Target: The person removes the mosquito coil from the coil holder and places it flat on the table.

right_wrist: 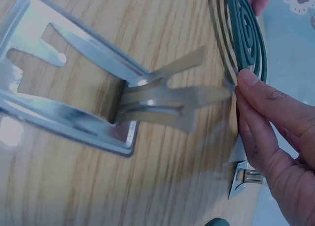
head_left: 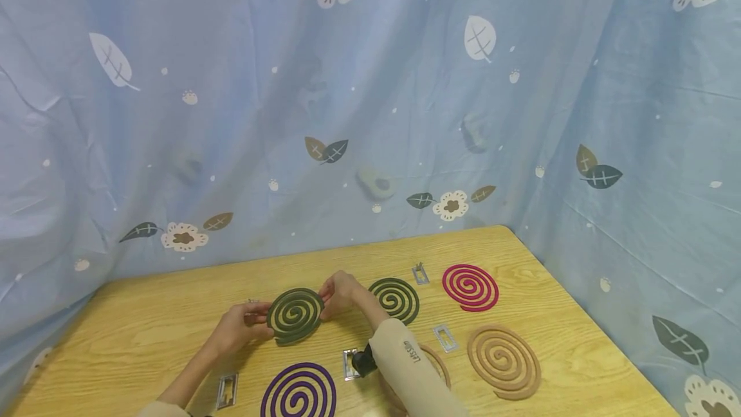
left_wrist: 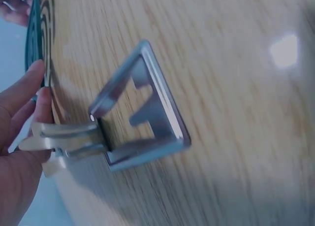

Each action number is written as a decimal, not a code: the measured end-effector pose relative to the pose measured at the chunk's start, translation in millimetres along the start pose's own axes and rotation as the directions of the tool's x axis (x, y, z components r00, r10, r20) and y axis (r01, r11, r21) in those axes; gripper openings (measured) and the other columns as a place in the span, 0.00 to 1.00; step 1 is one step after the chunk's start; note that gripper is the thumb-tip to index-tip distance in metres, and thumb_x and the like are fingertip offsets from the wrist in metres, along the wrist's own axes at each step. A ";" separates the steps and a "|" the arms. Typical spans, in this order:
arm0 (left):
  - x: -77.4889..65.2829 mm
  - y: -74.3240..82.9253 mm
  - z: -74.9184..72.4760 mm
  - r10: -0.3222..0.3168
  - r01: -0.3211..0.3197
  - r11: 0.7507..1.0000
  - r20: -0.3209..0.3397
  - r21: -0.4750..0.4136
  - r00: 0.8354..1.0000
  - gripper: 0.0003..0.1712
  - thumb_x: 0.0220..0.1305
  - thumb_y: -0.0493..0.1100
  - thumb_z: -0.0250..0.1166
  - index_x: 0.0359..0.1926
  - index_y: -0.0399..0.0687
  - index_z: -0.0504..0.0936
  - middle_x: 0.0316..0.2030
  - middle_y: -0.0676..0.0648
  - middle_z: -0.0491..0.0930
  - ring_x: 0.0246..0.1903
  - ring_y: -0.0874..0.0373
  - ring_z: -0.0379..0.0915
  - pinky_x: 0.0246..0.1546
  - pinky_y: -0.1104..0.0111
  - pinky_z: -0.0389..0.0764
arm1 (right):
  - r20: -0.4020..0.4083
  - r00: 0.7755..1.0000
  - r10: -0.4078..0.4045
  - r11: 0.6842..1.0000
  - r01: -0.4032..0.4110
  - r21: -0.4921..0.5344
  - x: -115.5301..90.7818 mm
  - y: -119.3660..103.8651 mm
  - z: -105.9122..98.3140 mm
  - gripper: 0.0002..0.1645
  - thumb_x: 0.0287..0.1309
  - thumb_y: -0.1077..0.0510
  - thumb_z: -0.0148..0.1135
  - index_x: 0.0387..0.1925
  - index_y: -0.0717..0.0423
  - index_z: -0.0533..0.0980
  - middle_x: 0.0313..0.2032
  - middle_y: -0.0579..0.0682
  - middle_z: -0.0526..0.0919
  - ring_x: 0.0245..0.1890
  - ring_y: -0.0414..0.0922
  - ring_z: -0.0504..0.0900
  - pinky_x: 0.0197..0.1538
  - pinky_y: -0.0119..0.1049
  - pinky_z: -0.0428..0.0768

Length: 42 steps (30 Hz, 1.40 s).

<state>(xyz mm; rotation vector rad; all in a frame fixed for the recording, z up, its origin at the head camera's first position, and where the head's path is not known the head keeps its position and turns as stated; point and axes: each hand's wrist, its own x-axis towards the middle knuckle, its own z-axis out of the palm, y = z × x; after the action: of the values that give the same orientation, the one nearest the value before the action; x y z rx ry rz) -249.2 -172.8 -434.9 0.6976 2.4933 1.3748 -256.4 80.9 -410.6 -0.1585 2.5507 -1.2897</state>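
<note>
A dark green mosquito coil point(head_left: 296, 313) is tilted up over the back part of the table, held between both hands. The left hand point(head_left: 236, 328) pinches its left edge with thumb and fingers. On the opposite edge, the right hand point(head_left: 341, 295) grips it the same way; in the right wrist view the thumb point(right_wrist: 248, 78) presses on the rim. A metal coil stand point(left_wrist: 165, 100) with a raised split tongue shows large in the left wrist view, beside the left hand. Another such stand point(right_wrist: 93, 39) fills much of the right wrist view, its tongue pointing toward the right hand's fingers.
A second green coil point(head_left: 392, 301) lies right of the right hand. Farther right are a pink coil point(head_left: 470, 286) and a tan coil point(head_left: 502, 359). A purple coil point(head_left: 298, 399) lies in front; the right forearm partly covers another tan coil point(head_left: 440, 367). A curtain point(head_left: 243, 114) hangs behind.
</note>
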 end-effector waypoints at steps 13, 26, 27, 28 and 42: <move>2.8 -8.0 -2.8 0.000 0.000 1.000 0.004 0.009 1.000 0.29 0.52 0.32 0.71 0.54 0.22 0.72 0.48 0.29 0.76 0.44 0.41 0.78 0.40 0.70 0.84 | -0.023 0.999 0.040 0.978 -0.035 0.205 -2.0 4.1 3.0 0.19 0.39 0.78 0.72 0.38 0.71 0.81 0.31 0.58 0.84 0.29 0.44 0.82 0.36 0.33 0.86; 5.4 -11.4 -4.1 0.029 -0.029 1.000 0.011 0.012 1.000 0.28 0.53 0.31 0.70 0.53 0.21 0.73 0.48 0.28 0.77 0.42 0.42 0.80 0.38 0.71 0.84 | -0.076 0.997 0.026 0.997 -0.020 0.079 1.5 3.4 4.8 0.17 0.36 0.75 0.75 0.34 0.67 0.83 0.27 0.54 0.85 0.28 0.45 0.85 0.37 0.32 0.85; 5.4 -11.2 -4.0 0.027 -0.027 1.000 0.010 0.013 1.000 0.28 0.53 0.31 0.70 0.53 0.21 0.73 0.48 0.28 0.77 0.42 0.42 0.80 0.38 0.71 0.84 | -0.079 0.997 0.024 0.998 -0.019 0.062 2.1 3.3 5.1 0.17 0.36 0.75 0.75 0.34 0.67 0.83 0.27 0.53 0.85 0.28 0.44 0.85 0.37 0.32 0.85; 4.8 -10.9 -4.3 0.028 -0.029 0.999 0.010 0.019 1.000 0.28 0.53 0.31 0.70 0.53 0.21 0.73 0.48 0.28 0.77 0.42 0.42 0.80 0.38 0.71 0.84 | -0.082 0.996 0.024 0.999 -0.020 0.047 2.4 2.7 5.6 0.17 0.36 0.74 0.76 0.34 0.66 0.83 0.27 0.53 0.85 0.28 0.44 0.85 0.38 0.32 0.85; 0.8 -3.0 -4.3 0.015 -0.012 0.990 -0.022 0.142 1.000 0.28 0.50 0.31 0.72 0.52 0.22 0.75 0.44 0.32 0.79 0.41 0.43 0.79 0.38 0.66 0.85 | -0.107 0.994 -0.008 0.986 -0.010 -0.164 0.7 -5.3 8.2 0.16 0.38 0.69 0.77 0.34 0.62 0.83 0.31 0.51 0.86 0.34 0.45 0.84 0.51 0.39 0.82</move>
<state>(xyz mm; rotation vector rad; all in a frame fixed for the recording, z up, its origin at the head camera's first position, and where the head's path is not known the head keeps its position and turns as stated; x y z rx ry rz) -252.5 -176.9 -435.0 0.7312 2.6290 1.2256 -254.8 71.3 -411.1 -0.1244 2.7478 -1.1142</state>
